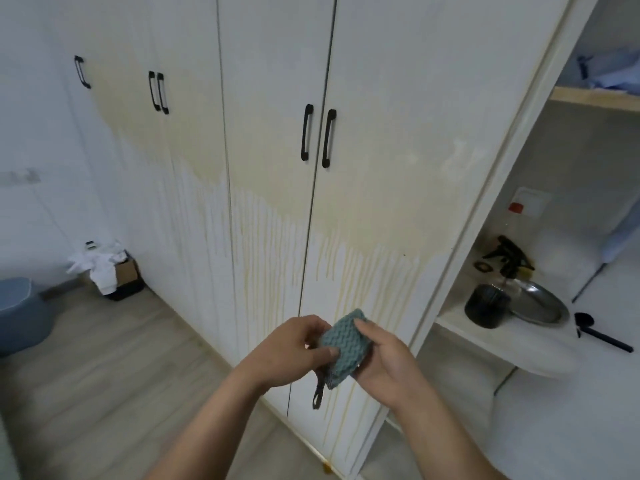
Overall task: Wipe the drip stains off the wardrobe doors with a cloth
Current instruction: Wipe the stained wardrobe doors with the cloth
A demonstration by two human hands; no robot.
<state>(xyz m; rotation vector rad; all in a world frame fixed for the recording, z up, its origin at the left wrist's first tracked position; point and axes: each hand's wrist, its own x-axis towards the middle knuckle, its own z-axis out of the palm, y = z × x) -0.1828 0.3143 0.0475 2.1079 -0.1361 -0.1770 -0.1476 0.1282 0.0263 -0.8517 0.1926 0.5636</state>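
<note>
Loosely folded teal cloth (343, 344), ribbed weave, dark loop (321, 384) dangling

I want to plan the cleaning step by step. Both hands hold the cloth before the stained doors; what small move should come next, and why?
Probably settle the folded cloth into the right hand and press it on the right door. The left hand and the right both pinch it, seemingly off the surface, and yellow drip stains run down the door just behind it.
</note>
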